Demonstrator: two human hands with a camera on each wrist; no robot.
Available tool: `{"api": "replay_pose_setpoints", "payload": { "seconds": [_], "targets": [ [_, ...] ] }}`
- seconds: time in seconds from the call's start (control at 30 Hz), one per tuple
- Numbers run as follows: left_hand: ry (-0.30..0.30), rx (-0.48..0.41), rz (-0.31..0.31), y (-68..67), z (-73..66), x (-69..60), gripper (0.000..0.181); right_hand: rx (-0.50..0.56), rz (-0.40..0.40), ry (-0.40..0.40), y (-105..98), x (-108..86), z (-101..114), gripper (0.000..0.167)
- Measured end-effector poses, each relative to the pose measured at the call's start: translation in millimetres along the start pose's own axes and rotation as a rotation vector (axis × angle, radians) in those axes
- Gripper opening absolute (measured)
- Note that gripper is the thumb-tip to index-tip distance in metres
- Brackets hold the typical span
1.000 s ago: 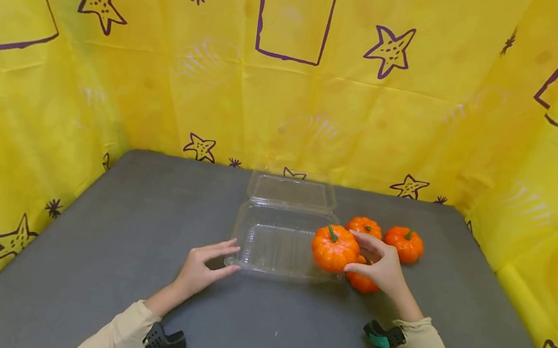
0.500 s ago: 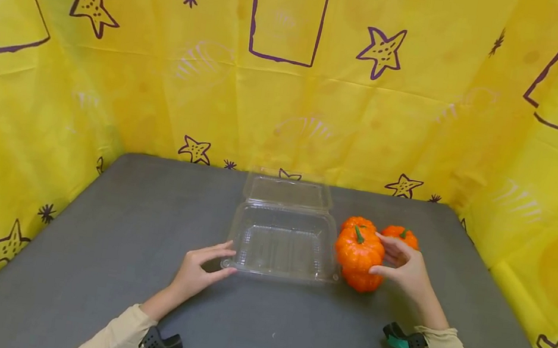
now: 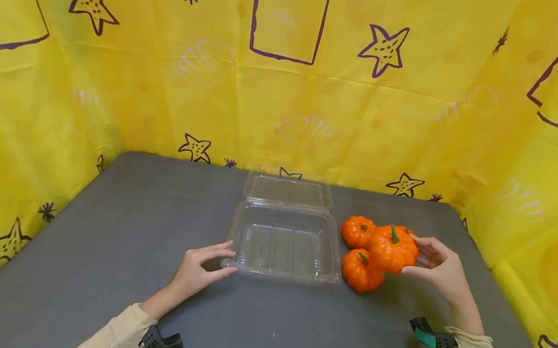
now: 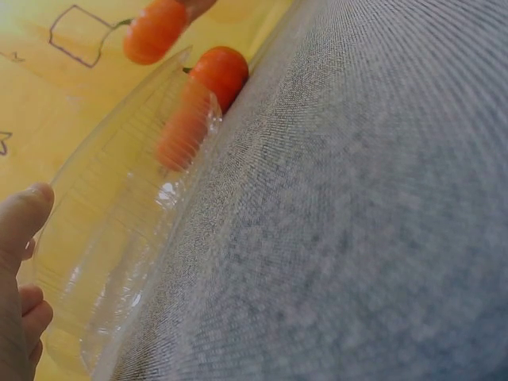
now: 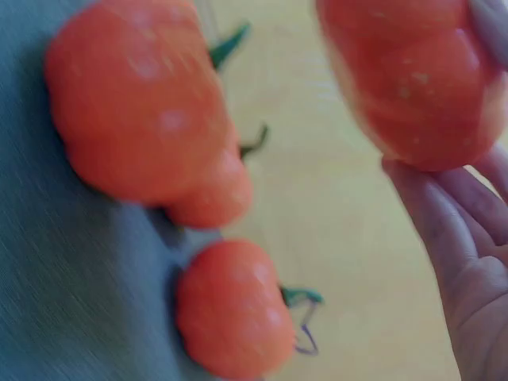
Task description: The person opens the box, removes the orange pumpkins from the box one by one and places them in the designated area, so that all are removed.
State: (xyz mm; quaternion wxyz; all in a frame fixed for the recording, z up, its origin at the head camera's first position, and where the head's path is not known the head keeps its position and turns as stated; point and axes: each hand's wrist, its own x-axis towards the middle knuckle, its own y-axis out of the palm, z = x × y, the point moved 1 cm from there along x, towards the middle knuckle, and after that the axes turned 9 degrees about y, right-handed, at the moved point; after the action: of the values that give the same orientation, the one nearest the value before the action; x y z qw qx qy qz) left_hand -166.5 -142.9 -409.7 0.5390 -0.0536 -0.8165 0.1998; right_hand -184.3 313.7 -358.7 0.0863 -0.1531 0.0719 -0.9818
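Observation:
My right hand [image 3: 440, 270] holds a small orange pumpkin [image 3: 393, 250] with a green stem between thumb and fingers, raised above the table in the right wrist view. Two more pumpkins stand beside the container, one at the back [image 3: 357, 232] and one in front [image 3: 363, 271]. Another, mostly hidden behind the held one, shows more fully as the lower pumpkin [image 5: 236, 309] in the right wrist view. A clear plastic clamshell container [image 3: 272, 270] lies with its lid [image 3: 289, 190] folded back. My left hand [image 3: 197, 267] touches its front left corner, fingers loosely extended.
The grey tabletop [image 3: 255, 333] extends in front and to both sides. A yellow cloth [image 3: 288, 109] with purple drawings encloses the back and sides. Black bands [image 3: 161, 343] sit at both wrists.
My right hand has carried its pumpkin rightward, from the container's right edge to over the rear right pumpkin, uncovering the two near the container. My left hand stays at the container's corner.

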Motion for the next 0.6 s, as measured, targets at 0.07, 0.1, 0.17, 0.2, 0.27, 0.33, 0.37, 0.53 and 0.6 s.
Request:
{"api": "replay_pose_setpoints", "payload": {
  "seconds": [0.07, 0.1, 0.17, 0.2, 0.27, 0.33, 0.37, 0.53, 0.6],
  "targets": [
    [-0.001, 0.003, -0.003, 0.4, -0.4, 0.7, 0.034, -0.014, 0.008, 0.019, -8.3, -1.5, -0.2, 0.043],
    [-0.003, 0.007, -0.004, 0.6, -0.7, 1.2, 0.034, -0.016, 0.014, 0.028, -12.2, -2.0, -0.6, 0.043],
    [-0.002, 0.011, -0.003, 0.2, -0.1, 2.1, 0.034, -0.017, 0.026, 0.043, -18.0, -2.2, -2.1, 0.041],
    [-0.003, 0.011, -0.002, 0.1, 0.1, 2.4, 0.034, -0.017, 0.034, 0.05, -20.3, -2.2, -3.2, 0.041],
    [-0.003, 0.01, 0.0, -0.4, 0.5, 2.7, 0.034, -0.034, 0.048, 0.067, -23.9, -2.1, -5.9, 0.041],
    [0.002, 0.009, 0.0, -0.9, 0.6, 2.1, 0.035, -0.052, 0.061, 0.079, -26.9, -2.9, -9.4, 0.041],
    [0.004, 0.007, 0.001, -1.0, 0.6, 1.5, 0.035, -0.068, 0.065, 0.085, -28.3, -3.8, -10.8, 0.042],
    [0.029, -0.002, -0.008, -0.2, 1.3, 0.3, 0.038, -0.127, 0.121, 0.12, -39.3, -9.3, -17.1, 0.04],
    [0.039, -0.005, -0.011, 0.1, 2.6, 1.6, 0.039, -0.144, 0.154, 0.126, -45.7, -10.6, -19.3, 0.039]
  ]
}}
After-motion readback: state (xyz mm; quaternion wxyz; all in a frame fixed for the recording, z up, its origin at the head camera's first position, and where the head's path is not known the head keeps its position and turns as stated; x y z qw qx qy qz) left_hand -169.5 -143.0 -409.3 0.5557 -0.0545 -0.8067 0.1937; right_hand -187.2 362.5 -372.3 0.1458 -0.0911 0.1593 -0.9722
